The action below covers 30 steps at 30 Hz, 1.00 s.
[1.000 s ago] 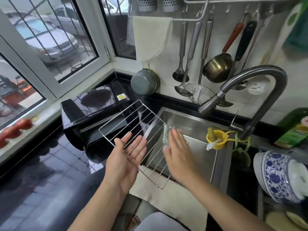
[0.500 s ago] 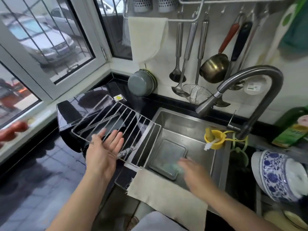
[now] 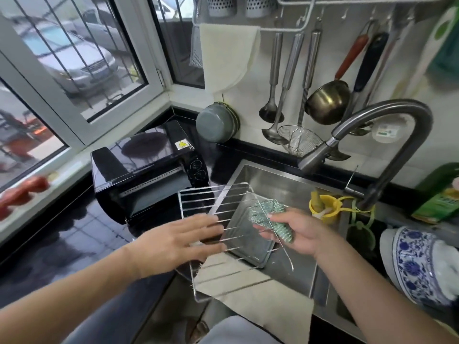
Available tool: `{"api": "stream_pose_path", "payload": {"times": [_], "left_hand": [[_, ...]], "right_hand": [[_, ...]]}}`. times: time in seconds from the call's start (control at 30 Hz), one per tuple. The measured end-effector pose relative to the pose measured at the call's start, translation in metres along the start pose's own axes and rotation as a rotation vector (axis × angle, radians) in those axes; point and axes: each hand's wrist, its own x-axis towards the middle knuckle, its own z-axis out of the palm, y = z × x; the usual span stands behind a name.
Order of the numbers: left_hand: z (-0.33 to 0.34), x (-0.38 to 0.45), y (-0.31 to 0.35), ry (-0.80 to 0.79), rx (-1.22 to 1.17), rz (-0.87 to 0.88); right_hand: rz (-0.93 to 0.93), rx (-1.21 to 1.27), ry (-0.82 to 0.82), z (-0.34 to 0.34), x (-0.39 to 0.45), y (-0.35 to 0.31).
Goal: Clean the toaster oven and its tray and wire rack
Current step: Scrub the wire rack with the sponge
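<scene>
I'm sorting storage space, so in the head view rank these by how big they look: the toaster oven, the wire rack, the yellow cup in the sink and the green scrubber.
1. and 2. toaster oven and wire rack: alike; the rack is nearer the camera, so unsure.
3. and 4. green scrubber and yellow cup: too close to rank.

Left hand (image 3: 183, 240) motion-blurred, covering left bars of wire rack (image 3: 218, 207); thumb side not visible. Tray (image 3: 238, 234) in sink (image 3: 278, 180) partly hidden behind rack bars and green cloth (image 3: 267, 214), its right end under right hand (image 3: 301, 232). Blue-white jar (image 3: 417, 264) and green bottle (image 3: 439, 199) cut off at right edge; oven dial markings too small to read.
</scene>
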Motion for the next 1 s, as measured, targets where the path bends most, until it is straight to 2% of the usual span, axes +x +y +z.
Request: {"api": "stream_pose_path", "payload": {"times": [0.07,0.13,0.17,0.23,0.3,0.33,0.4,0.53,0.6,0.67,0.73,0.8,0.83,0.87,0.93,0.97,1.0], "left_hand": [[0.009,-0.008,-0.004,-0.052,0.077,-0.159],[0.026,-0.011,0.007,0.027,-0.022,-0.48],[0.033,-0.01,0.015,0.136,-0.193,-0.709],[0.037,0.003,0.03,0.423,-0.823,-1.226],[0.036,0.019,0.042,0.672,-1.472,-1.465],[0.037,0.025,0.046,0.725,-1.702,-1.473],[0.037,0.036,0.054,0.752,-1.931,-1.437],[0.035,0.043,0.064,0.715,-1.923,-1.391],[0.034,0.046,0.067,0.687,-1.925,-1.376],[0.033,0.054,0.068,0.665,-1.926,-1.352],[0.032,0.062,0.069,0.643,-1.913,-1.323],[0.033,0.064,0.07,0.645,-1.936,-1.322],[0.033,0.061,0.07,0.665,-1.953,-1.329],[0.033,0.057,0.069,0.695,-1.973,-1.333],[0.031,0.05,0.065,0.766,-1.998,-1.327],[0.028,0.049,0.062,0.794,-1.988,-1.333],[0.026,0.052,0.06,0.799,-1.972,-1.335]], "right_hand": [[-0.071,-0.011,0.118,-0.003,0.008,0.013],[-0.131,-0.01,0.186,-0.004,0.012,0.023],[-0.159,-0.018,0.212,-0.005,0.012,0.028],[-0.218,-0.047,0.263,-0.007,0.012,0.034],[-0.276,-0.12,0.308,-0.005,0.009,0.038],[-0.302,-0.171,0.328,-0.003,0.008,0.04],[-0.349,-0.313,0.372,0.003,0.007,0.046],[-0.503,-0.749,0.533,0.016,0.006,0.041],[-0.608,-1.067,0.58,0.027,0.007,0.037],[-0.735,-1.418,0.48,0.05,0.006,0.049],[-0.924,-1.624,0.226,0.076,0.004,0.078],[-0.997,-1.745,0.079,0.081,0.002,0.088],[-1.02,-1.783,0.09,0.071,0.006,0.076],[-0.994,-1.821,0.159,0.057,0.01,0.061],[-0.772,-1.759,0.372,0.029,0.01,0.03],[-0.707,-1.683,0.405,0.026,0.008,0.025],[-0.749,-1.619,0.363,0.033,0.006,0.031]]}}
